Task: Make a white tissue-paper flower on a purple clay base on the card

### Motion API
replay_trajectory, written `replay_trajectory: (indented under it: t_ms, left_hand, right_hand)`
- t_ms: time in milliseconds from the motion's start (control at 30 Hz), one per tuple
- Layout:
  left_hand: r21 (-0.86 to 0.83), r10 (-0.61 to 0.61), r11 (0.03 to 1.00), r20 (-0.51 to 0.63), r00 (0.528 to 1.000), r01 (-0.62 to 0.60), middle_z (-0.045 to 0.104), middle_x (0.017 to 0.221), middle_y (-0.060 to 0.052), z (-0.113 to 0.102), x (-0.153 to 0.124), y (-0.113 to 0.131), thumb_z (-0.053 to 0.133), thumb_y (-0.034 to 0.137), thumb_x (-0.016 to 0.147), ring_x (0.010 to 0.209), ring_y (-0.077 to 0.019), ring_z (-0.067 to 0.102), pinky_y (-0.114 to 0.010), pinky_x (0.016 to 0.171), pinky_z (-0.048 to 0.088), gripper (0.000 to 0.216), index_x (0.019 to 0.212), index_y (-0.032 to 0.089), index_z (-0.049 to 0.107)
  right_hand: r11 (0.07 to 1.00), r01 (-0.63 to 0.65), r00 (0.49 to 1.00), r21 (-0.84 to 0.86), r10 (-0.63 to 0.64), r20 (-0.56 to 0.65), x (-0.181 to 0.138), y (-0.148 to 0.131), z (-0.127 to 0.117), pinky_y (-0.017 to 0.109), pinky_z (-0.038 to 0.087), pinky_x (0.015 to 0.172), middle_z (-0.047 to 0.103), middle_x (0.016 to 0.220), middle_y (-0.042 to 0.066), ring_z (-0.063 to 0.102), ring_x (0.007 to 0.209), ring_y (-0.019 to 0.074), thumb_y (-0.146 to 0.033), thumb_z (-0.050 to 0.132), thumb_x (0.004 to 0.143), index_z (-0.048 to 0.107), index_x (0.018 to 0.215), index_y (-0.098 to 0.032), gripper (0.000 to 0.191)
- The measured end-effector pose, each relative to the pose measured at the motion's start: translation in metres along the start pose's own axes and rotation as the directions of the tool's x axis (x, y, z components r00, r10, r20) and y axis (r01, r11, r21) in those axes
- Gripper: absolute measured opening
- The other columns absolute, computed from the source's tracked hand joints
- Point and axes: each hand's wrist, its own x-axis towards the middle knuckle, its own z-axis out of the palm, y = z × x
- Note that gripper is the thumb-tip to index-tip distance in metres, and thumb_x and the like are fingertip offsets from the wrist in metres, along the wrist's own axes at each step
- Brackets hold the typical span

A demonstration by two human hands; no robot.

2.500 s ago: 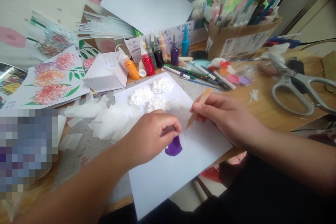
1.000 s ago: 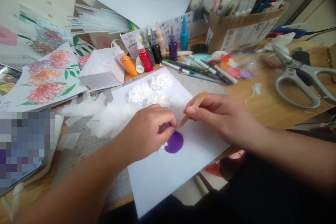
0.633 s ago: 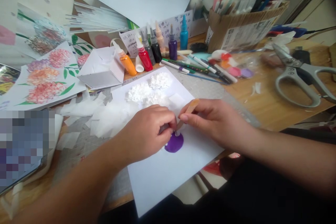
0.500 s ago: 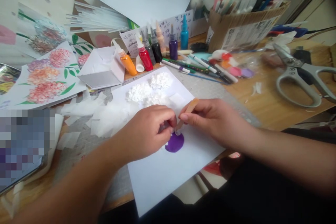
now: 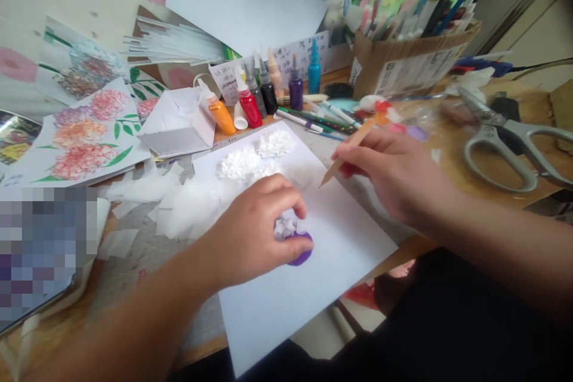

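Note:
My right hand (image 5: 389, 167) grips a flat wooden stick (image 5: 342, 156), its pointed end aimed down at the white sheet (image 5: 268, 322). My left hand (image 5: 257, 230) is open above the sheet, thumb and index finger apart, the thumb lying over a purple disc (image 5: 302, 258). Crumpled white paper petals (image 5: 285, 227) stand on the disc, partly hidden by that hand. Farther up the sheet sit ruffled white paper clusters (image 5: 239, 162). Thin white paper squares (image 5: 181, 206) are heaped left of my left hand.
Paint bottles, among them a red one (image 5: 249, 108), line the back. Pens (image 5: 308, 119) lie before them. Large scissors (image 5: 501, 143) rest at the right, near a cardboard box (image 5: 412, 62) of brushes. At the left are flower pictures (image 5: 85, 137) and a blurred-out tablet (image 5: 40, 256).
My right hand has drawn the stick up and right, off the petals. My left fingers have spread from a pinch, with the thumb now over the purple disc. The view has shifted slightly.

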Motion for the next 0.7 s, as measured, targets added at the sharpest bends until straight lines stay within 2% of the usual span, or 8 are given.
replay_trajectory:
  t_ms: [67,133,200,267,367,500,700]
  left_hand:
    - [0.014,0.001,1.000,-0.012,1.000,0.000,0.052,0.096,0.002,0.005,0.000,0.002,0.070,0.028,0.070,0.091,-0.0163,0.050,-0.031,0.079,0.043,0.019,0.084,0.023,0.057]
    - [0.031,-0.015,0.999,-0.050,0.999,0.017,0.052,0.093,0.001,0.010,0.000,0.003,0.067,0.024,0.071,0.090,-0.0168,0.050,-0.032,0.078,0.042,0.015,0.082,0.022,0.057]
    - [0.047,-0.031,0.998,-0.096,0.995,0.035,0.052,0.089,0.001,0.013,0.001,0.003,0.062,0.018,0.073,0.086,-0.0162,0.050,-0.032,0.076,0.042,0.008,0.078,0.021,0.057]
    - [0.058,-0.035,0.997,-0.123,0.992,0.042,0.052,0.085,0.001,0.014,0.002,0.002,0.057,0.013,0.074,0.082,-0.0155,0.050,-0.031,0.073,0.041,0.007,0.074,0.020,0.056]
    - [0.064,-0.034,0.997,-0.131,0.991,0.043,0.053,0.082,0.001,0.013,0.003,0.000,0.054,0.012,0.075,0.080,-0.0148,0.050,-0.031,0.071,0.041,0.009,0.072,0.020,0.056]
    - [0.047,-0.018,0.999,-0.116,0.993,0.023,0.054,0.085,0.003,0.013,0.002,-0.004,0.052,0.006,0.073,0.083,-0.0136,0.051,-0.029,0.072,0.042,0.016,0.075,0.021,0.057]
    - [0.011,0.073,0.997,-0.037,0.997,-0.073,0.056,0.096,0.003,0.014,0.001,-0.008,0.041,-0.001,0.075,0.090,-0.0124,0.052,-0.028,0.078,0.043,0.041,0.086,0.028,0.068]
  right_hand:
    - [0.992,0.074,0.997,-0.099,-0.070,0.039,0.003,0.000,-0.003,0.025,0.042,0.055,0.064,0.066,0.001,0.057,0.062,0.0139,-0.029,0.060,0.082,0.062,0.065,-0.018,0.020]
    - [0.975,0.165,0.978,-0.148,-0.142,0.155,0.003,0.001,-0.003,0.027,0.044,0.061,0.066,0.074,0.002,0.060,0.068,0.0162,-0.031,0.059,0.084,0.063,0.069,-0.018,0.020]
    - [0.963,0.248,0.939,-0.107,-0.212,0.269,0.002,0.004,0.002,0.030,0.046,0.069,0.067,0.081,0.003,0.062,0.075,0.0175,-0.032,0.058,0.085,0.062,0.071,-0.018,0.020]
    - [0.949,0.305,0.910,-0.075,-0.267,0.318,0.001,0.009,0.009,0.031,0.046,0.075,0.067,0.085,0.004,0.062,0.082,0.0181,-0.030,0.057,0.086,0.061,0.072,-0.018,0.019]
    - [0.928,0.356,0.905,-0.106,-0.315,0.286,0.003,0.018,0.020,0.030,0.045,0.071,0.066,0.084,0.004,0.062,0.080,0.0172,-0.025,0.055,0.086,0.059,0.072,-0.018,0.016]
    - [0.883,0.404,0.908,-0.239,-0.354,0.226,0.008,0.022,0.027,0.027,0.044,0.064,0.067,0.081,0.002,0.061,0.071,0.0146,-0.021,0.054,0.086,0.058,0.073,-0.018,0.013]
    - [0.929,0.287,0.955,-0.234,-0.257,0.152,0.008,0.013,0.014,0.029,0.049,0.066,0.069,0.074,0.002,0.066,0.068,0.0158,-0.023,0.053,0.089,0.059,0.078,-0.018,0.013]
